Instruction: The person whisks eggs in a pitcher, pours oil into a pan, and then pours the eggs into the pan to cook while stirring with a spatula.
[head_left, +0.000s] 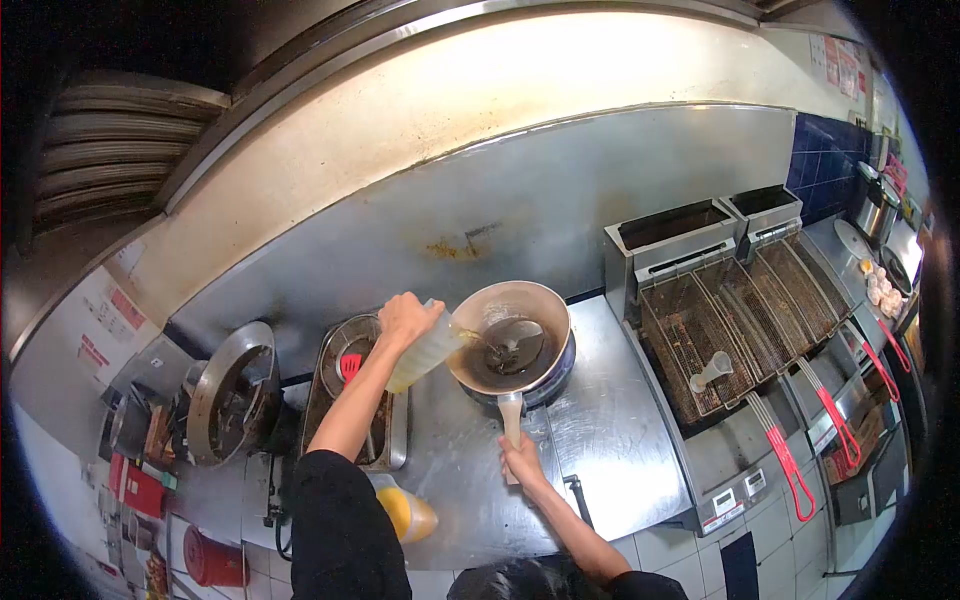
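My left hand (pixel 405 318) is closed on a translucent plastic jug (pixel 425 352) with pale yellow liquid inside. The jug is tipped to the right, and a stream of liquid falls from its mouth into a deep pan (pixel 468 372). Dark liquid covers the bottom of the pan, which sits over a burner on the steel counter (pixel 470 490). Wrapped round the pan's long handle (pixel 510 420) is my right hand (pixel 520 462). Below my left forearm stands a second plastic container (pixel 408 515) holding deeper yellow liquid.
To the right are deep fryers with wire baskets (pixel 700 320) and red-handled grips (pixel 790 470). Left of the pan lies a metal tray (pixel 395 440) with a strainer and a red utensil (pixel 350 366). Farther left stands a large metal bowl (pixel 208 400). A steel backsplash (pixel 560 210) rises behind.
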